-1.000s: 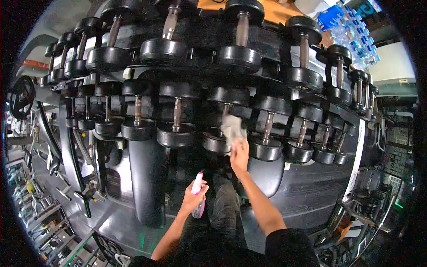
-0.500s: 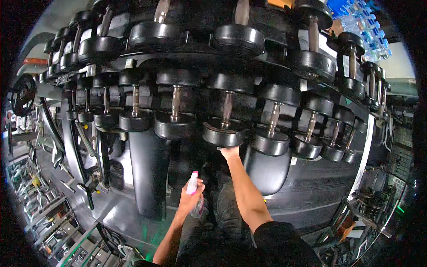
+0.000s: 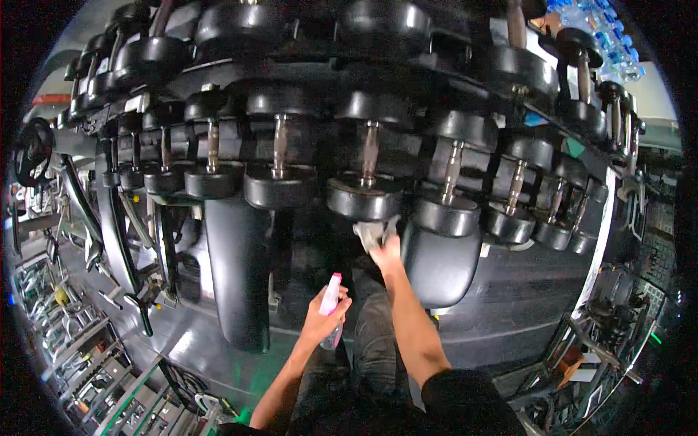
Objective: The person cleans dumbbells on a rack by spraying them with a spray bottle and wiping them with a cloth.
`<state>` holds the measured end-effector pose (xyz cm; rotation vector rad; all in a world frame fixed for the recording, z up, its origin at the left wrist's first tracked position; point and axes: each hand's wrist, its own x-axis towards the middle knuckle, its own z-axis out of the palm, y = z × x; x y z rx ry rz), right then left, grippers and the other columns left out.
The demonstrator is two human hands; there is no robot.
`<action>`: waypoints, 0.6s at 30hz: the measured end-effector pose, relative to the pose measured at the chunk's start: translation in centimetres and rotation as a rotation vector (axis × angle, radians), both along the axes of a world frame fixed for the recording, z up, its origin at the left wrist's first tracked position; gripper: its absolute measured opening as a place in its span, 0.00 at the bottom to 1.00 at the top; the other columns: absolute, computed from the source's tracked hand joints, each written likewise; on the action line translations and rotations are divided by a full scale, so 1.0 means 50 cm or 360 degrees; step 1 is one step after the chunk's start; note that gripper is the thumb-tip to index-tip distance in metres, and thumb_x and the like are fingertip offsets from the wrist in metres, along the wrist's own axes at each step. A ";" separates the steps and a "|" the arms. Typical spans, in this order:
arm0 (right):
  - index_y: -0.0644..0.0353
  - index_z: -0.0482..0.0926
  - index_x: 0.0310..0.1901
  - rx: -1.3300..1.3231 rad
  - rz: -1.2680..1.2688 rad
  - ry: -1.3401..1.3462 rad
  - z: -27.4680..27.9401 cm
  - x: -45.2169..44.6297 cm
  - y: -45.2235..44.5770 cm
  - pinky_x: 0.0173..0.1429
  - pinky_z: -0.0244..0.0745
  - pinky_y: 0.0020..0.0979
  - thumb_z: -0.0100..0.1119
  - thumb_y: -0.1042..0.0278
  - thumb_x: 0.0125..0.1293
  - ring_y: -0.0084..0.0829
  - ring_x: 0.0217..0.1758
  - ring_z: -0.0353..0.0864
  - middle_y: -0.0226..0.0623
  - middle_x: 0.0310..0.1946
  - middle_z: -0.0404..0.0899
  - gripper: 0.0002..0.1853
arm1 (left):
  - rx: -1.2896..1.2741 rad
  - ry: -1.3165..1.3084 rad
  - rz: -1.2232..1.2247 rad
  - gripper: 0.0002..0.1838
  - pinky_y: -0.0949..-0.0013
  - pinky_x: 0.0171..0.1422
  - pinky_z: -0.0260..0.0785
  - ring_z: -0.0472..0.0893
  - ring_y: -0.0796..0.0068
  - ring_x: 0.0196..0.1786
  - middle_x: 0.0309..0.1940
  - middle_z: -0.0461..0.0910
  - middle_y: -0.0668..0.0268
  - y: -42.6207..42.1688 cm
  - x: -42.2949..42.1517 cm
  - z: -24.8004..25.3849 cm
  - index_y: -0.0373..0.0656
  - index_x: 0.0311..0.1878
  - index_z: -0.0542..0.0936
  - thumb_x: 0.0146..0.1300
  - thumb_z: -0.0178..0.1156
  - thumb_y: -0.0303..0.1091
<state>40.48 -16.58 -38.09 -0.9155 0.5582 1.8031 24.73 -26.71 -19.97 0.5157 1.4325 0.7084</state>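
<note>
My left hand [image 3: 321,320] is closed around a clear spray bottle [image 3: 331,294] with a white and pink top, held low in front of my legs. My right hand [image 3: 387,254] grips a greyish cloth [image 3: 372,235] just below the front head of a black dumbbell [image 3: 365,198]. Whether the cloth touches that head I cannot tell. The dumbbell rests on the lower rack tier, its worn metal handle [image 3: 370,151] pointing away from me. To its right sits another dumbbell [image 3: 447,215], and to its left one more [image 3: 280,190].
An upper tier [image 3: 305,62] carries more dumbbells. Black padded benches [image 3: 237,276] [image 3: 440,269] stand under the rack on either side of me. Water bottles [image 3: 607,43] are grouped at the upper right. Gym machines [image 3: 80,349] line the left side.
My right hand has come down and slightly right, away from under the dumbbell head, and the cloth now shows. My left hand with the spray bottle has shifted slightly right. The view has tilted down.
</note>
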 end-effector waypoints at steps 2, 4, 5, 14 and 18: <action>0.56 0.72 0.53 0.0146 -0.0429 0.0006 -0.057 -0.065 0.059 0.61 0.69 0.48 0.46 0.53 0.68 0.41 0.51 0.75 0.39 0.50 0.76 0.19 | -0.0001 0.0052 -0.0092 0.11 0.78 0.25 0.66 0.73 0.85 0.21 0.28 0.75 0.69 0.003 -0.010 0.003 0.38 0.44 0.74 0.60 0.61 0.28; 0.56 0.77 0.42 0.0002 -0.0618 0.0376 -0.055 -0.096 0.110 0.57 0.72 0.45 0.48 0.57 0.68 0.34 0.47 0.77 0.34 0.43 0.80 0.13 | 0.0083 0.0150 -0.0309 0.11 0.78 0.24 0.66 0.73 0.85 0.21 0.28 0.75 0.70 -0.002 -0.029 0.007 0.38 0.44 0.74 0.59 0.61 0.27; 0.57 0.76 0.44 -0.0071 -0.0575 0.0350 -0.055 -0.098 0.104 0.56 0.73 0.44 0.48 0.59 0.68 0.35 0.46 0.77 0.35 0.44 0.79 0.13 | 0.0039 0.0134 -0.0249 0.11 0.78 0.24 0.66 0.73 0.85 0.21 0.27 0.75 0.71 -0.006 -0.035 0.012 0.39 0.44 0.74 0.59 0.61 0.27; 0.66 0.70 0.50 0.0638 -0.0098 0.0057 0.229 -0.031 -0.022 0.59 0.76 0.41 0.43 0.74 0.67 0.43 0.57 0.74 0.50 0.53 0.73 0.13 | 0.0053 0.0044 -0.0241 0.12 0.79 0.26 0.66 0.72 0.86 0.22 0.28 0.75 0.71 -0.079 -0.092 -0.029 0.37 0.46 0.73 0.59 0.60 0.25; 0.64 0.72 0.52 0.0265 -0.0187 0.0423 0.081 -0.041 -0.075 0.57 0.75 0.38 0.44 0.61 0.68 0.41 0.55 0.75 0.46 0.55 0.73 0.18 | 0.0053 -0.0020 -0.0256 0.12 0.79 0.27 0.67 0.73 0.86 0.24 0.30 0.76 0.70 -0.086 -0.106 -0.010 0.36 0.46 0.73 0.59 0.60 0.24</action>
